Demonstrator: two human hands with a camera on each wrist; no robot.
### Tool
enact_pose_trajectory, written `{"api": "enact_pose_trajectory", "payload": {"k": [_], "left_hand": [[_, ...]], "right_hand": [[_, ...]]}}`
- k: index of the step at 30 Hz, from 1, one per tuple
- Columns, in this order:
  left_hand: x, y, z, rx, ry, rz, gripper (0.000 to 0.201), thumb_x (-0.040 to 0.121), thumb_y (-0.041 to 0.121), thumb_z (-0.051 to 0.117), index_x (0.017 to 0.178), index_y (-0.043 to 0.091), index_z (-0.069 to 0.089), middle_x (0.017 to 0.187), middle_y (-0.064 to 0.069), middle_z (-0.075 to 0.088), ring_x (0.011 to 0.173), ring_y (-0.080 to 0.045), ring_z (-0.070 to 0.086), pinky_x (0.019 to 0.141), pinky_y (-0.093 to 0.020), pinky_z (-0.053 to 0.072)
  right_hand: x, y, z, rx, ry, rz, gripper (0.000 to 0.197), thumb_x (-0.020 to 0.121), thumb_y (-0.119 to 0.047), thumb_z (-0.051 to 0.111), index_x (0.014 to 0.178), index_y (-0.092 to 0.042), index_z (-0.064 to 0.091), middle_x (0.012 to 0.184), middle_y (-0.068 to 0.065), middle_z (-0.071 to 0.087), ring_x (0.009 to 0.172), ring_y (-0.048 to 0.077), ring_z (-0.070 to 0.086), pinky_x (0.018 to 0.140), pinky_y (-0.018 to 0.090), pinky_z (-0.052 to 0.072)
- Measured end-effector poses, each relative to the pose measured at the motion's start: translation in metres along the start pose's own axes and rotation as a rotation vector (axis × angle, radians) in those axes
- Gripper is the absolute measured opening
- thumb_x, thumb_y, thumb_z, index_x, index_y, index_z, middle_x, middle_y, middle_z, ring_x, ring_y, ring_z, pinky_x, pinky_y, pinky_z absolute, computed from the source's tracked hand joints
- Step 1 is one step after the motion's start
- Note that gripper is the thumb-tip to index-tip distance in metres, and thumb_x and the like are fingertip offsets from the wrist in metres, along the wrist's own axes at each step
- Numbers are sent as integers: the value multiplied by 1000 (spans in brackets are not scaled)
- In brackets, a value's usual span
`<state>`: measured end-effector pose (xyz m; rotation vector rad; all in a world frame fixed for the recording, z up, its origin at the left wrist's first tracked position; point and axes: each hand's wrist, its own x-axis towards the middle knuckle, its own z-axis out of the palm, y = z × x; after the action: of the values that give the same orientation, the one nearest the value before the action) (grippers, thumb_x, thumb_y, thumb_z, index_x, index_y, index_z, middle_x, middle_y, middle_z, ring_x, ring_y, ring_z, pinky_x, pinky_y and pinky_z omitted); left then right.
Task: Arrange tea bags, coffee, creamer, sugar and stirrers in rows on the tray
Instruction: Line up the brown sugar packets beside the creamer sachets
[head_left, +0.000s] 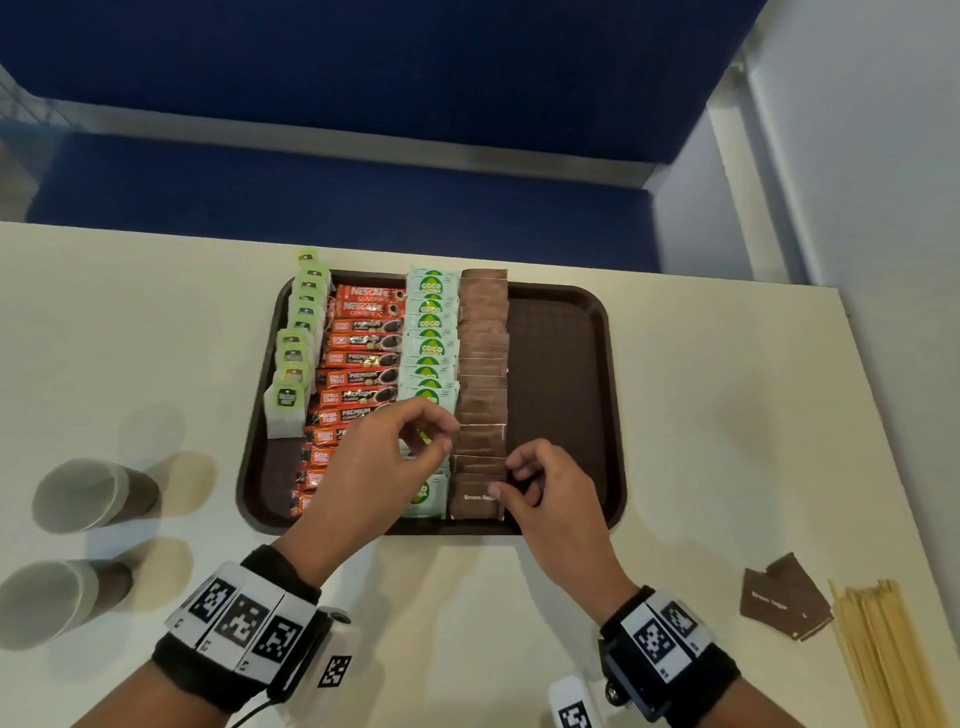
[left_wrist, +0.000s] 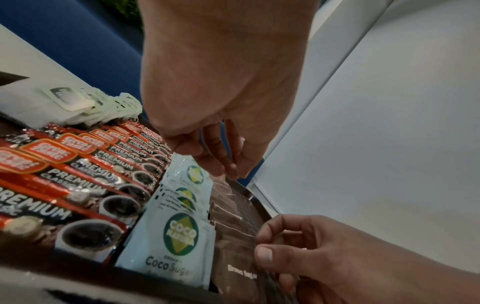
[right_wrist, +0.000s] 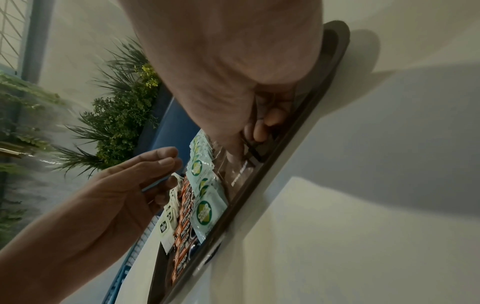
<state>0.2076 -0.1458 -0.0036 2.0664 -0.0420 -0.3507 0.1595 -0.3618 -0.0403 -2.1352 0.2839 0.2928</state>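
Two paper cups (head_left: 88, 525) are lying on their sides by the tabletop's left edge.

Brown tray (head_left: 563, 364) is sitting mid-table, toward the far edge. Four rows are running from its far edge to its near edge: tea bags (head_left: 296, 353) along the left edge, stopping short of the near edge; coffee sticks (head_left: 358, 374) next; green-and-white sugar sachets (head_left: 430, 343); then brown sugar packets (head_left: 483, 353) about centre. The right part of the tray is lying bare.

Left hand (head_left: 384, 457) is hovering over the near end of the sachet row, fingers loosely curled, thumb and forefinger close together; whether it is holding anything, cannot tell.

Right hand (head_left: 550, 499) is pinching the right edge of the nearest brown packet (head_left: 475, 501) at the near edge.

Loose brown packets (head_left: 784, 597) and wooden stirrers (head_left: 883, 654) are lying at the tabletop's near right corner, off the tray.
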Motion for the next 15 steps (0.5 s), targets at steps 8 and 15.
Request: {"api": "enact_pose_trajectory", "payload": {"k": [8, 15], "left_hand": [[12, 57, 49, 13, -132, 64, 20, 100, 16, 75, 105, 36, 75, 95, 21, 75, 96, 5, 69, 81, -18, 54], [11, 131, 155, 132, -478, 228, 18, 101, 16, 72, 104, 33, 75, 95, 19, 78, 92, 1, 72, 81, -17, 54]], "right_hand": [[-44, 12, -64, 151, 49, -15, 14, 97, -18, 76, 107, -27, 69, 96, -10, 68, 83, 11, 64, 71, 15, 49], [-98, 94, -152, 36, 448, 143, 22, 98, -19, 75, 117, -28, 69, 112, -12, 56, 85, 11, 64, 87, 14, 47]]}}
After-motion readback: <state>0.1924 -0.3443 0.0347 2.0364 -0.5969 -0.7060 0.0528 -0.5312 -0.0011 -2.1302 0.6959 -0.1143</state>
